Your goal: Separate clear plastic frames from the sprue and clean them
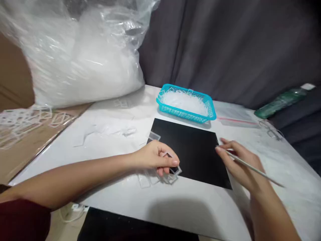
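Note:
My left hand (160, 155) is closed, with a small translucent rectangular frame (177, 171) pinched between thumb and fingers. It is over the left edge of a black sheet (193, 150) lying flat on the white table. More such frames lie under and around that hand, one of them by the sheet's left edge (153, 136). At the sheet's right side, my right hand (238, 160) grips a thin pale stick-like tool (255, 170) between thumb and fingers. The stick slants back across the hand, and its front tip is hidden by the fingers.
Behind the sheet stands a turquoise basket (187, 115) filled with white translucent pieces. A large plastic bag (87, 63) bulges at the back left. Loose white frames (22, 124) lie on cardboard at left. A green bottle (281, 102) and a clear zip bag (233, 113) are at back right.

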`<action>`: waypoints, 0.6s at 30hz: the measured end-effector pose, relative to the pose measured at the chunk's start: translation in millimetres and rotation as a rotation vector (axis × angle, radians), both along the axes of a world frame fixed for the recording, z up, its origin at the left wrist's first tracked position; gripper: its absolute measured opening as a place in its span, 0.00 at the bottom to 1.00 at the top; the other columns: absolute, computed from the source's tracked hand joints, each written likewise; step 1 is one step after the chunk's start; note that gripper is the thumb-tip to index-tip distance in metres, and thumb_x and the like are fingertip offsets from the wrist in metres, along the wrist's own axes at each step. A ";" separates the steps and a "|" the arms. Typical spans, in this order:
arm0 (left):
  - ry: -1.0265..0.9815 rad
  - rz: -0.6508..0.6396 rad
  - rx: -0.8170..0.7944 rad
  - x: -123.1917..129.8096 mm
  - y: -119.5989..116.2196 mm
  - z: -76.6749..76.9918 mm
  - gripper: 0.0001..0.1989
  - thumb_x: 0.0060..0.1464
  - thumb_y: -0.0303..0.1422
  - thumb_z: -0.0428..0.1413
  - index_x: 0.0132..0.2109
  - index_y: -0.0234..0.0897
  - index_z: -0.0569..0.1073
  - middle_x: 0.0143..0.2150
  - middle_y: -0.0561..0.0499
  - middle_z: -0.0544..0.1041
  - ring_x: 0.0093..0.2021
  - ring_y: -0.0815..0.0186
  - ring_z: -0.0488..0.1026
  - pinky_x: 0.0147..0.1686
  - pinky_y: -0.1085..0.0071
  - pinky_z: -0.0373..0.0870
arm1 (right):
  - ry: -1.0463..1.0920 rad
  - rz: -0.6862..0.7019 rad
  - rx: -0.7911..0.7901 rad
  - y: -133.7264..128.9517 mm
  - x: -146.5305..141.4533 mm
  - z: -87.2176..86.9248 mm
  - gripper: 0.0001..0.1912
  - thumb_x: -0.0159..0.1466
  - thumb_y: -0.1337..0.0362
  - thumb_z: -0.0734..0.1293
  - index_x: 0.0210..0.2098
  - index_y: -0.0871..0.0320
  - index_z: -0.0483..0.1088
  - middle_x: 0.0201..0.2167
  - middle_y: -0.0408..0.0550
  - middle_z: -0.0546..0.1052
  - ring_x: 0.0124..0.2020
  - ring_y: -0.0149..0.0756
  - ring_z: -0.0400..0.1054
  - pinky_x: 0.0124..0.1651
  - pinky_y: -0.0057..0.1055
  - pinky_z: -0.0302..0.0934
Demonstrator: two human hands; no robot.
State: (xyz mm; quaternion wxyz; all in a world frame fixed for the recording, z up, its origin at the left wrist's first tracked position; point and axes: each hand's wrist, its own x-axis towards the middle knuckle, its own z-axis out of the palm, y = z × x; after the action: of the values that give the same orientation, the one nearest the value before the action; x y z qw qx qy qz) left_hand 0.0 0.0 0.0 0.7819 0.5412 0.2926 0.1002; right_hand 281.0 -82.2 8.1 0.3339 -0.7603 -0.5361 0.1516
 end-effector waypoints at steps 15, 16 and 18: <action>-0.021 0.063 0.137 -2.1 6.5 -11.5 0.23 0.43 0.48 0.64 0.37 0.31 0.77 0.19 0.56 0.73 0.16 0.75 0.70 0.16 0.83 0.67 | 1.251 0.558 -0.218 -4.9 -73.4 -23.4 0.11 0.62 0.62 0.69 0.29 0.58 0.63 0.42 0.51 0.80 0.38 0.37 0.77 0.43 0.35 0.71; -0.020 0.061 0.137 -1.5 6.5 -11.6 0.23 0.43 0.48 0.64 0.37 0.31 0.77 0.19 0.56 0.73 0.16 0.75 0.70 0.16 0.83 0.67 | 1.242 0.557 -0.210 -4.9 -73.8 -23.3 0.11 0.62 0.62 0.69 0.29 0.58 0.63 0.41 0.51 0.80 0.38 0.37 0.77 0.42 0.35 0.71; -0.013 0.060 0.139 -0.5 6.1 -11.6 0.23 0.43 0.48 0.64 0.37 0.31 0.77 0.19 0.55 0.73 0.16 0.75 0.70 0.16 0.83 0.67 | 1.239 0.547 -0.192 -5.0 -74.8 -23.6 0.11 0.61 0.62 0.69 0.29 0.58 0.63 0.41 0.51 0.80 0.38 0.37 0.77 0.42 0.35 0.71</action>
State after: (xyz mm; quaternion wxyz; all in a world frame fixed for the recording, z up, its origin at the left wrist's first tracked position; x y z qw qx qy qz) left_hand -0.5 6.1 -11.6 0.7408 0.5847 0.2960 0.1471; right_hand 206.2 -87.2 -15.5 0.4597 -0.3966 -0.4031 0.6848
